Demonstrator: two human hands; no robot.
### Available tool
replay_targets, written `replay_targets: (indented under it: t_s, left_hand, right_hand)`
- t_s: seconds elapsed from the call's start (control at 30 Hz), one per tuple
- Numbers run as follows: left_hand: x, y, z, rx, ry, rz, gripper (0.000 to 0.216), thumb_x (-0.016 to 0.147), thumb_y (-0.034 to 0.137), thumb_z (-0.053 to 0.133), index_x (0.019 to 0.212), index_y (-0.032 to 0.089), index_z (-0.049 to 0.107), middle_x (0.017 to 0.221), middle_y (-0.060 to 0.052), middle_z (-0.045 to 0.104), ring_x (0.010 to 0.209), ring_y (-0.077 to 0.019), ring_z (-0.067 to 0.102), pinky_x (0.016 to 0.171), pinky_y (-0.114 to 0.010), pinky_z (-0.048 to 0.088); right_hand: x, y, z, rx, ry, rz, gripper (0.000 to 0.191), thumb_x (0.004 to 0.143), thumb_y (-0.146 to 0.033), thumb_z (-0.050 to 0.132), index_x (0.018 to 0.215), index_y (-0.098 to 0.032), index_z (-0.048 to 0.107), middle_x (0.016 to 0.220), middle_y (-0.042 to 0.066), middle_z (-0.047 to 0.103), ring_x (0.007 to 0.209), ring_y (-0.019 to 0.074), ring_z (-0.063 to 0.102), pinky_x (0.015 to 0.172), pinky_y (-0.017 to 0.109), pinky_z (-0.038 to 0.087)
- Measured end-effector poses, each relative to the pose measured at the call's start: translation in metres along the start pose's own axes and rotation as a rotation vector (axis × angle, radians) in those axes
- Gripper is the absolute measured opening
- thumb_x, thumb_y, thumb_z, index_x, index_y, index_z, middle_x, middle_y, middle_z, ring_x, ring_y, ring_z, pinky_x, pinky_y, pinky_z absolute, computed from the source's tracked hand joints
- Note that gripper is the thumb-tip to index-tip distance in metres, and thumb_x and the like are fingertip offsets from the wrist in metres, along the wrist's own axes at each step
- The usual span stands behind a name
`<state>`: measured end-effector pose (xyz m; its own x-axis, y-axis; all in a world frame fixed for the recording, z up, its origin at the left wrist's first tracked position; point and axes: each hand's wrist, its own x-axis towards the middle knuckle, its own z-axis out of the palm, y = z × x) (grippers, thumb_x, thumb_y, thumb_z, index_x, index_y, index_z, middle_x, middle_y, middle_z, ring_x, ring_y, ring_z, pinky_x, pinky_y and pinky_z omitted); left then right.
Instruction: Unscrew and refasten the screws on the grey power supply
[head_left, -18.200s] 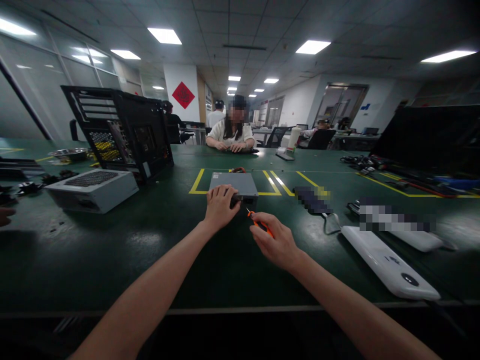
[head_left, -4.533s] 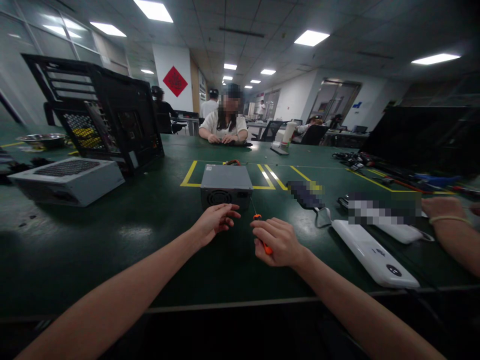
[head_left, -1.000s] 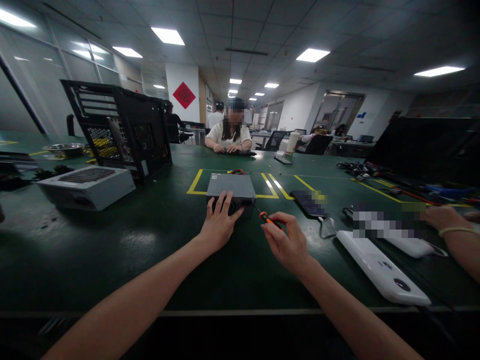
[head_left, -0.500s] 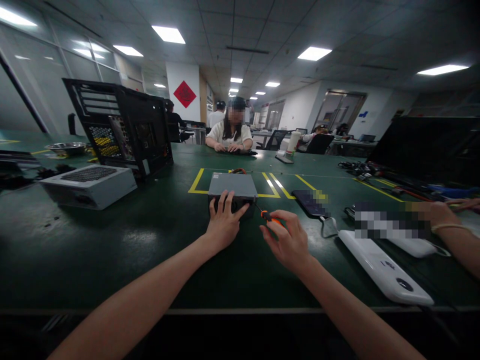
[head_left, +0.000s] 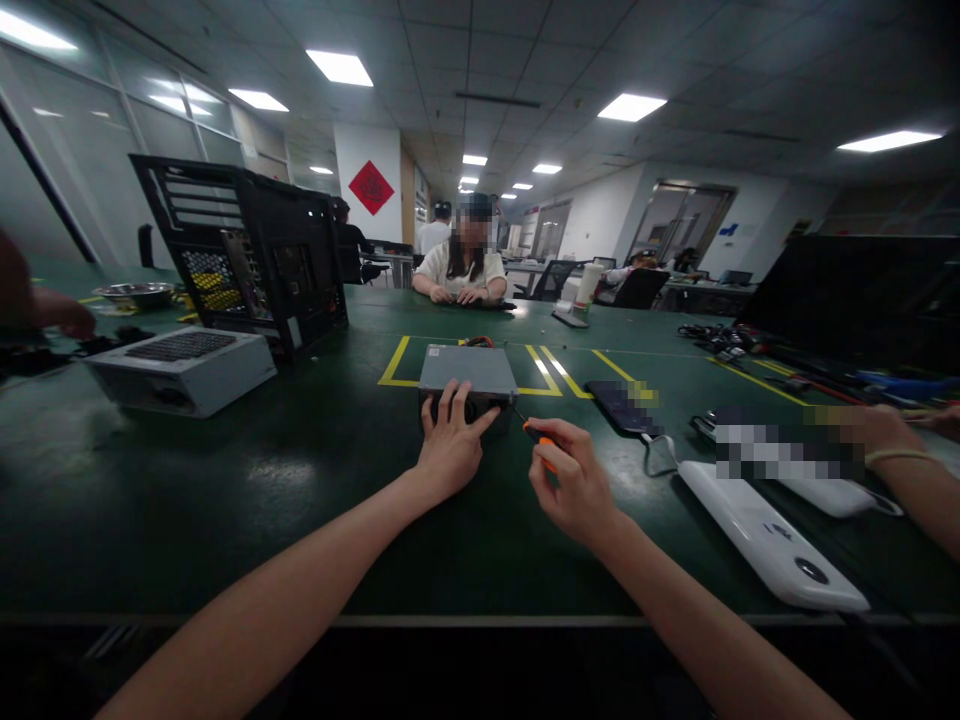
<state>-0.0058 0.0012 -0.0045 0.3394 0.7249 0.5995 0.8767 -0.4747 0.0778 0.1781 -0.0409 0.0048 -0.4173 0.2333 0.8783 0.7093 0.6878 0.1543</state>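
Note:
A grey computer power supply (head_left: 472,368) stands on the green table in front of me, its dark side towards me. My left hand (head_left: 452,440) grips it, fingers over the near top edge and thumb stretched along the near side. A screwdriver (head_left: 541,436) with an orange and black handle is pinched in my right hand (head_left: 574,480). Its shaft points up and left to the power supply's near right corner; whether the tip sits in a screw is too small to tell.
To the left are a second power supply (head_left: 184,372), a black computer case (head_left: 247,250) and a metal bowl (head_left: 135,295). On the right lie a phone (head_left: 611,405) and a white device (head_left: 772,540). Another person's hand (head_left: 64,312) shows at far left, another's arm (head_left: 911,455) at right.
My right hand's fingers have closed more tightly around the screwdriver handle. Another person's hand has come in at the left edge. My left hand and the power supply stay put.

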Motion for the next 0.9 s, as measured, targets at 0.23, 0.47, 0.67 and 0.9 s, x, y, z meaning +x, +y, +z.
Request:
replay_targets:
  t_s: [0.23,0.47,0.67,0.9]
  left_hand:
    - [0.0004,-0.0003,-0.0001,-0.002,0.005,-0.001,0.058,0.074,0.009,0.050,0.125,0.034,0.048,0.140,-0.010,0.021,0.133,-0.0311,0.012,0.102,-0.058,0.016]
    - [-0.0004,-0.0017,-0.0006,0.011,0.008,0.013,0.058,0.073,0.010,0.052,0.126,0.033,0.047,0.141,-0.009,0.023,0.133,-0.0308,0.012,0.102,-0.058,0.017]
    - [-0.0007,-0.0030,-0.0011,0.008,0.012,0.023,0.057,0.073,0.011,0.053,0.126,0.031,0.046,0.140,-0.011,0.023,0.133,-0.0301,0.012,0.102,-0.057,0.017]
    - [-0.0009,-0.0021,-0.0013,0.026,0.010,0.025,0.057,0.073,0.010,0.052,0.125,0.030,0.047,0.140,-0.012,0.024,0.133,-0.0308,0.013,0.102,-0.057,0.017]
  right_hand:
    - [0.0007,-0.0015,-0.0005,-0.008,-0.010,-0.045,0.036,0.077,-0.005,0.051,0.108,-0.022,0.044,0.112,0.011,0.051,0.104,0.0200,0.053,0.077,0.035,0.053]
    - [0.0010,-0.0016,-0.0010,-0.017,0.018,-0.032,0.036,0.076,-0.007,0.054,0.107,-0.024,0.046,0.107,0.009,0.055,0.099,0.0198,0.055,0.075,0.035,0.052]
    - [-0.0009,-0.0025,0.0006,-0.074,0.008,-0.009,0.034,0.076,-0.011,0.058,0.105,-0.024,0.045,0.107,0.009,0.051,0.096,0.0199,0.055,0.071,0.033,0.053]
    - [-0.0002,-0.0018,0.0001,-0.024,0.009,-0.005,0.036,0.076,-0.008,0.055,0.107,-0.023,0.042,0.110,0.010,0.051,0.102,0.0201,0.054,0.076,0.034,0.053]
